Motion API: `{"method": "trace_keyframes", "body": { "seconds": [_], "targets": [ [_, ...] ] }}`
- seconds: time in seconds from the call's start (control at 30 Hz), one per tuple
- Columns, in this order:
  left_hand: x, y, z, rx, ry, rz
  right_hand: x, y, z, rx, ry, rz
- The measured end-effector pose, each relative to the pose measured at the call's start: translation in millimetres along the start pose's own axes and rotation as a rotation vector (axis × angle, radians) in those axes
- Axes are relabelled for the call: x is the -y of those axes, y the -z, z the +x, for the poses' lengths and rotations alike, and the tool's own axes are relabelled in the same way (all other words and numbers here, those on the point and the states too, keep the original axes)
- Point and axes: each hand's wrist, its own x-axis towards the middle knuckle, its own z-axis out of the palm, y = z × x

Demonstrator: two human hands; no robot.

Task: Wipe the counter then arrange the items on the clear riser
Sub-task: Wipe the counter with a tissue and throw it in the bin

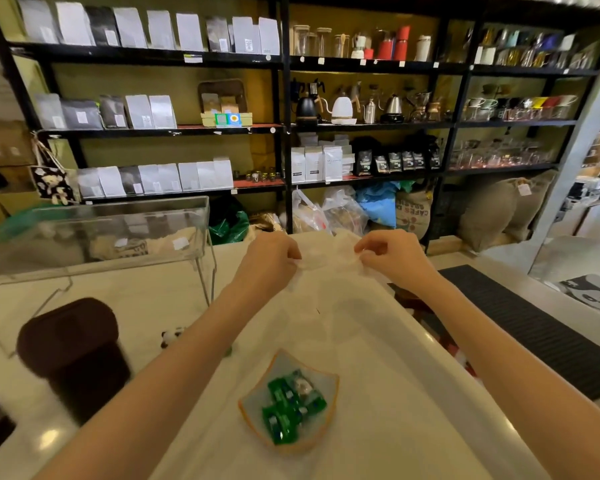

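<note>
Both of my hands hold a white tissue stretched between them above the far end of the pale counter. My left hand pinches its left edge and my right hand pinches its right edge. The clear riser stands on the counter at the left, with nothing on top. A brown lidded canister stands near the left front. A small black-and-white figure lies beside my left forearm. A clear dish with an orange rim holds several green wrapped candies.
Black shelves behind the counter carry coffee bags, kettles and glassware. Sacks and plastic bags lie on the floor beyond the counter's far edge. A dark ribbed mat runs along the floor at the right.
</note>
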Motion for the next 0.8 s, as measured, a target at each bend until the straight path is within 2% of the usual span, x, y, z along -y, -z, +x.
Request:
{"method": "trace_keyframes", "body": {
  "seconds": [0.2, 0.33, 0.53, 0.63, 0.7, 0.8],
  "targets": [
    [-47, 13, -93, -0.092, 0.062, -0.086, 7, 26, -76, -0.007, 0.064, 0.091],
    [-70, 5, -149, -0.047, 0.119, -0.113, 11, 35, -136, 0.064, 0.055, 0.181],
    [-81, -4, -231, 0.019, 0.115, -0.141, 5, 40, -215, 0.312, 0.040, 0.295],
    [-80, -11, -266, 0.069, 0.098, -0.188, 1, 41, -244, 0.529, 0.032, 0.307],
    [-78, -17, -290, 0.184, 0.071, -0.256, 0, 39, -264, 0.688, 0.035, 0.336],
    [-67, -36, -324, 0.406, 0.037, -0.345, -2, 25, -297, 0.804, 0.027, 0.274]
  ]
}}
